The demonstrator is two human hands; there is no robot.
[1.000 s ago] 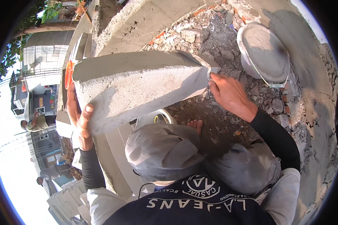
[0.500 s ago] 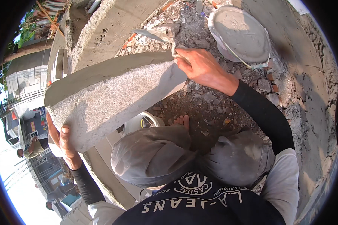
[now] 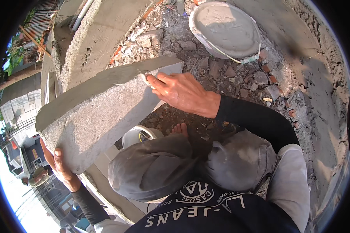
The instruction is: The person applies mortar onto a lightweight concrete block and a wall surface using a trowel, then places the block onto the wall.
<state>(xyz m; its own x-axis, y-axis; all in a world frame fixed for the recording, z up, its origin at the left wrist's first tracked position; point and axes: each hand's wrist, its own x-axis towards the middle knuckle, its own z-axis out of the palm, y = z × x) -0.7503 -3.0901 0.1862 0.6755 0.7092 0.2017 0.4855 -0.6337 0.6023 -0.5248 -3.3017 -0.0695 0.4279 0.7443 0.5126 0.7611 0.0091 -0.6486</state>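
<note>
A long pale grey lightweight block (image 3: 97, 105) is held up at a slant in front of me, its upper narrow face coated with wet grey mortar (image 3: 101, 82). My left hand (image 3: 62, 167) grips the block's near left end, thumb on the broad face and fingers behind. Closed around a trowel (image 3: 145, 79), my right hand (image 3: 186, 93) is at the mortar's edge near the block's right end. Only a small part of the trowel shows; the rest is hidden by my fingers or lost in the mortar.
A bucket (image 3: 209, 50) full of wet mortar stands on broken rubble (image 3: 221, 73) at the far right. Beside my knee is a white bucket (image 3: 134, 138). A rough plastered wall (image 3: 319, 116) runs along the right. Another person (image 3: 39, 176) is in the left background.
My right hand has moved left and down along the block's coated edge with the trowel, whose blade showed beyond the block before. The block has shifted slightly left and down in view.
</note>
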